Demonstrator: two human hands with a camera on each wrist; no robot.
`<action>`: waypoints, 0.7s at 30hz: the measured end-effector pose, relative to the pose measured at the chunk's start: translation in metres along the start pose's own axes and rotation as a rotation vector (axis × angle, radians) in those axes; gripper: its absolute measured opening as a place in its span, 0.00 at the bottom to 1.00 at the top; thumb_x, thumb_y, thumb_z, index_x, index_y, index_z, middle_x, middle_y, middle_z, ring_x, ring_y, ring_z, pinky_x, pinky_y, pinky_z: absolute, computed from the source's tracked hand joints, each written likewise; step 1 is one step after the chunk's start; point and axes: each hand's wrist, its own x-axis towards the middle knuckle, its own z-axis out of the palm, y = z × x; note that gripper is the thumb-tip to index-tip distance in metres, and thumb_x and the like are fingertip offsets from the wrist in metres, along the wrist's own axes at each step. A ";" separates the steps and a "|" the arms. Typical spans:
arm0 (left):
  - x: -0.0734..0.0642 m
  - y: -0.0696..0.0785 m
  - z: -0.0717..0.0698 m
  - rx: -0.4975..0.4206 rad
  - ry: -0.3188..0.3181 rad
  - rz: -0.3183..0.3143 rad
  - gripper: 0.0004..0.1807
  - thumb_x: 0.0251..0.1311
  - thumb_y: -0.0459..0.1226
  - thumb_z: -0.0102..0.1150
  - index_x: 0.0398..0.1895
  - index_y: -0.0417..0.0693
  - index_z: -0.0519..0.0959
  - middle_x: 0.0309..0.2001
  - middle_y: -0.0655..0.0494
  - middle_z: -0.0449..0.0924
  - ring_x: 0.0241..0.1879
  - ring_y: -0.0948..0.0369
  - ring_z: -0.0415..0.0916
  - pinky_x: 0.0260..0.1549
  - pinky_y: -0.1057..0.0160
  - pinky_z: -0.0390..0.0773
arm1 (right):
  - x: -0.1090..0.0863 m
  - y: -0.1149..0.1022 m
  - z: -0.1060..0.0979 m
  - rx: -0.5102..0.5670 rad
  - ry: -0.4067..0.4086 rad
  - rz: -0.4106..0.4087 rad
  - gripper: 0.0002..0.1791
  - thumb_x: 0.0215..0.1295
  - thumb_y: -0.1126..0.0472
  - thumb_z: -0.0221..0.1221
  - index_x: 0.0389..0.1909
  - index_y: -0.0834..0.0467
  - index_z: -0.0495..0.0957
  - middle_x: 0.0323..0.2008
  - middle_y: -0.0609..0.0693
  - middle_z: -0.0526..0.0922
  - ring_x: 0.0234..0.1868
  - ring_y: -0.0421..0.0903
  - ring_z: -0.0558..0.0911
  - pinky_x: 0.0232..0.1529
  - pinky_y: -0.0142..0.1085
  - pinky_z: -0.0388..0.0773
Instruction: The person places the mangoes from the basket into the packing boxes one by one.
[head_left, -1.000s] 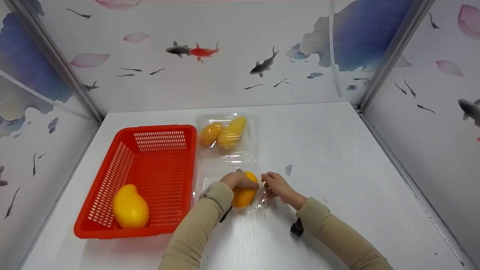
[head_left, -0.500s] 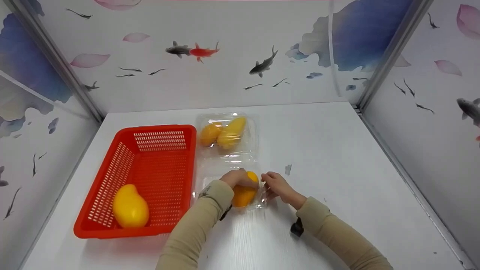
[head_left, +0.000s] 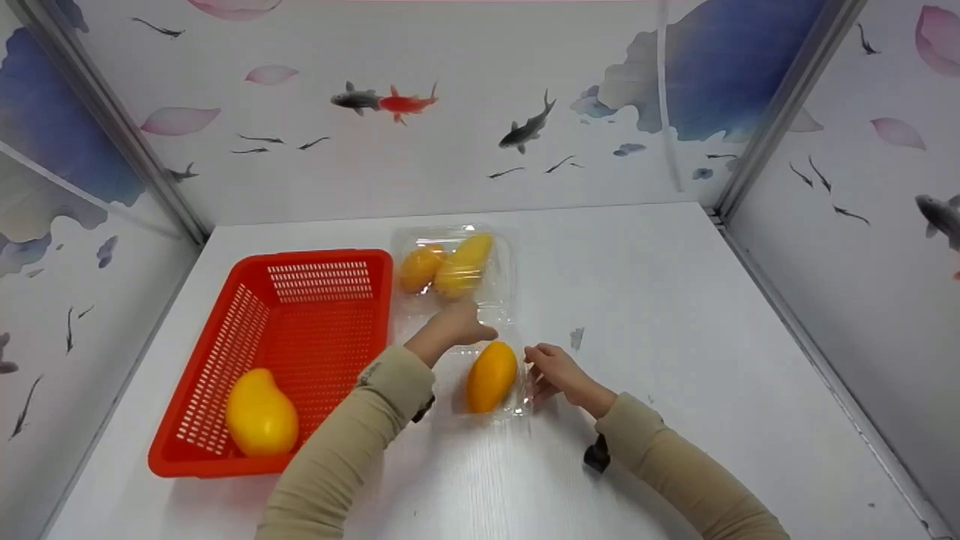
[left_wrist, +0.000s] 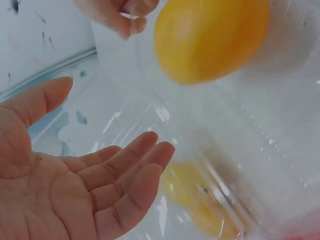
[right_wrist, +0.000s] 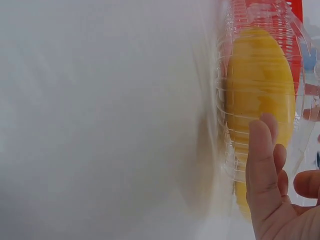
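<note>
An orange-yellow mango (head_left: 492, 377) lies in the near clear plastic box (head_left: 450, 390). My left hand (head_left: 454, 328) hovers just beyond that mango, apart from it. In the left wrist view, its palm shows, with relaxed fingers and nothing in them. At the near box's right side is my right hand (head_left: 561, 377). The right wrist view shows its extended fingers (right_wrist: 261, 160) against the clear wall, with the thumb apart. Two yellow mangoes (head_left: 463, 268) sit behind clear plastic in the far box (head_left: 504, 259). I cannot tell whether the two boxes are joined.
A red plastic basket (head_left: 386, 322) stands to the left of the boxes, with a large yellow mango (head_left: 262, 416) in its near left corner. Printed panels enclose the white table (head_left: 675, 315) at the back and both sides.
My left hand has let go of the mango in the near box and moved up and left, away from it. That mango and my right hand stay in place.
</note>
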 end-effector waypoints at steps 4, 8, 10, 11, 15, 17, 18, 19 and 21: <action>-0.017 -0.005 -0.033 -0.022 0.060 0.006 0.17 0.56 0.41 0.57 0.45 0.39 0.74 0.36 0.51 0.76 0.38 0.55 0.72 0.41 0.61 0.74 | -0.004 -0.004 -0.001 -0.010 -0.003 0.008 0.18 0.70 0.54 0.43 0.43 0.66 0.67 0.23 0.52 0.72 0.15 0.41 0.74 0.19 0.33 0.77; -0.028 -0.024 -0.063 0.004 0.076 -0.050 0.08 0.57 0.40 0.54 0.32 0.43 0.71 0.23 0.55 0.65 0.28 0.58 0.65 0.30 0.65 0.69 | 0.006 0.007 -0.003 -0.013 0.012 0.015 0.18 0.70 0.52 0.43 0.43 0.65 0.68 0.24 0.52 0.73 0.15 0.41 0.75 0.19 0.33 0.77; -0.033 -0.039 -0.074 -0.001 0.077 -0.114 0.09 0.58 0.40 0.54 0.34 0.43 0.72 0.25 0.53 0.68 0.30 0.57 0.67 0.35 0.63 0.72 | 0.006 0.008 -0.005 -0.016 0.011 0.007 0.19 0.70 0.51 0.42 0.44 0.66 0.68 0.24 0.52 0.74 0.15 0.42 0.75 0.20 0.33 0.78; -0.035 -0.048 -0.079 0.005 0.077 -0.144 0.09 0.58 0.40 0.54 0.35 0.42 0.72 0.27 0.52 0.70 0.32 0.56 0.68 0.37 0.62 0.73 | 0.006 0.009 -0.005 -0.015 0.011 0.006 0.20 0.70 0.51 0.42 0.44 0.66 0.67 0.25 0.52 0.74 0.16 0.42 0.75 0.20 0.33 0.78; -0.043 -0.087 -0.094 0.062 0.066 -0.243 0.14 0.58 0.38 0.53 0.43 0.37 0.74 0.35 0.46 0.74 0.36 0.54 0.70 0.41 0.56 0.73 | 0.005 0.008 -0.006 -0.007 0.000 -0.004 0.19 0.70 0.51 0.42 0.43 0.66 0.67 0.24 0.52 0.74 0.16 0.41 0.75 0.21 0.33 0.78; -0.047 -0.107 -0.099 0.102 0.057 -0.263 0.15 0.58 0.37 0.51 0.45 0.34 0.73 0.35 0.45 0.72 0.34 0.53 0.68 0.37 0.57 0.72 | 0.005 0.008 -0.006 -0.003 -0.004 -0.002 0.19 0.70 0.51 0.42 0.42 0.66 0.66 0.24 0.52 0.74 0.16 0.41 0.75 0.21 0.34 0.78; -0.050 -0.117 -0.102 0.122 0.053 -0.275 0.16 0.58 0.36 0.50 0.45 0.33 0.73 0.35 0.44 0.71 0.33 0.53 0.67 0.35 0.57 0.71 | 0.005 0.007 -0.006 -0.001 -0.005 -0.003 0.19 0.70 0.51 0.42 0.42 0.66 0.66 0.24 0.52 0.74 0.16 0.41 0.75 0.21 0.34 0.78; -0.052 -0.125 -0.103 0.133 0.051 -0.292 0.17 0.58 0.36 0.49 0.46 0.31 0.72 0.35 0.44 0.70 0.33 0.53 0.66 0.33 0.57 0.69 | 0.005 0.007 -0.006 0.002 -0.005 -0.001 0.19 0.70 0.51 0.43 0.42 0.66 0.66 0.24 0.52 0.74 0.16 0.41 0.75 0.20 0.34 0.78; -0.055 -0.141 -0.106 0.161 0.046 -0.332 0.18 0.60 0.36 0.47 0.47 0.29 0.71 0.38 0.39 0.71 0.34 0.52 0.66 0.33 0.56 0.69 | 0.005 0.007 -0.006 0.003 -0.005 0.005 0.19 0.70 0.51 0.43 0.42 0.66 0.66 0.24 0.52 0.74 0.16 0.42 0.76 0.21 0.35 0.78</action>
